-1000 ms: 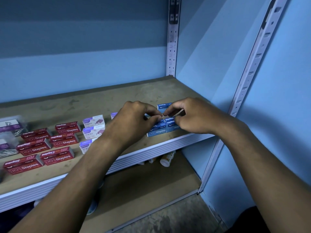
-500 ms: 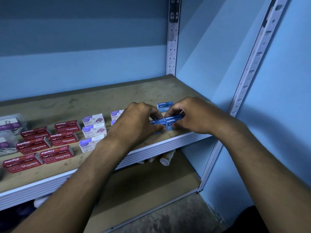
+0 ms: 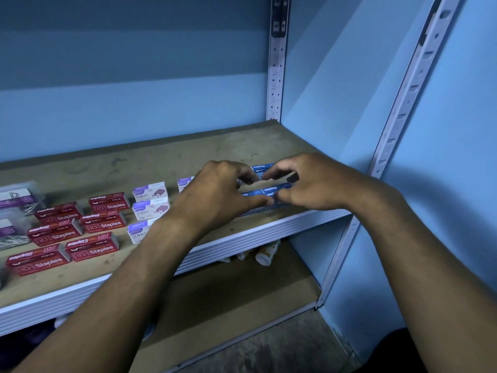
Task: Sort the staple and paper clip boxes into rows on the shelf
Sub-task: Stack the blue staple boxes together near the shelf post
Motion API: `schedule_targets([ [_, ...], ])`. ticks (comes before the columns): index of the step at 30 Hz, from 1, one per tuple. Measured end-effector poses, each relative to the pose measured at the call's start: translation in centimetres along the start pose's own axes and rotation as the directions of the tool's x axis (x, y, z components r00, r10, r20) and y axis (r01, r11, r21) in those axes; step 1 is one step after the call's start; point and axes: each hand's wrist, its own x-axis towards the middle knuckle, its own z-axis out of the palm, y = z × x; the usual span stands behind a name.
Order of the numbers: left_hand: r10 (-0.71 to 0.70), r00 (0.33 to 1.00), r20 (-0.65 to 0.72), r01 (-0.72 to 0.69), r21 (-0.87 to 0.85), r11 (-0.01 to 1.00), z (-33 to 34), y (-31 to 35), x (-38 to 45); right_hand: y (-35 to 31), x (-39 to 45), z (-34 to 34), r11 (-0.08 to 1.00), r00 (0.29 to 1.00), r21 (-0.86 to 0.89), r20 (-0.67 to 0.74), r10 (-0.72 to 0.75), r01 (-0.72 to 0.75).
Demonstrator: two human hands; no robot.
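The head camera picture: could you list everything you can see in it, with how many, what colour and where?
red staple boxes: six, red, two columns on the left of the shelf.
white staple boxes: at least four, white and purple, middle of the shelf, partly behind the left arm.
blue staple boxes: several, blue, right of the shelf under the hands; count hidden.
clear paper clip boxes: two, clear with purple labels, far left edge.
shelf: one, brown board with a white front rail.
bottles: at least one, white, lying on the lower shelf.
uprights: two, white metal, on blue walls.
left hand: one, fingers curled on the blue boxes.
right hand: one, fingers curled on the blue boxes.
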Motion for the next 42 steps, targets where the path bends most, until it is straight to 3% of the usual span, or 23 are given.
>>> schedule_targets([
  [5,0.026,0.987,-0.159,-0.022,0.026,0.999,-1.0,-0.3,1.0,-0.1,0.9,-0.9,0.998,0.985,0.05,-0.174,-0.016,0.025],
  [9,0.001,0.997,-0.081,0.017,0.226,0.974,-0.9,-1.9,2.3,-0.1,3.0,0.1,0.997,0.981,0.069,-0.192,-0.008,0.021],
  [12,-0.064,0.998,-0.024,0.068,0.27,0.96,-0.7,-2.8,2.9,-0.1,4.5,1.4,0.996,0.983,0.091,-0.181,0.003,0.014],
  [37,-0.089,0.995,-0.051,0.099,0.254,0.962,0.2,-3.6,3.3,1.3,7.2,3.7,0.999,0.963,0.054,-0.27,0.013,0.002],
  [42,0.006,0.993,-0.12,0.021,0.221,0.975,-0.2,-2.4,3.2,1.1,6.0,2.6,0.998,0.956,0.058,-0.293,-0.008,0.026],
])
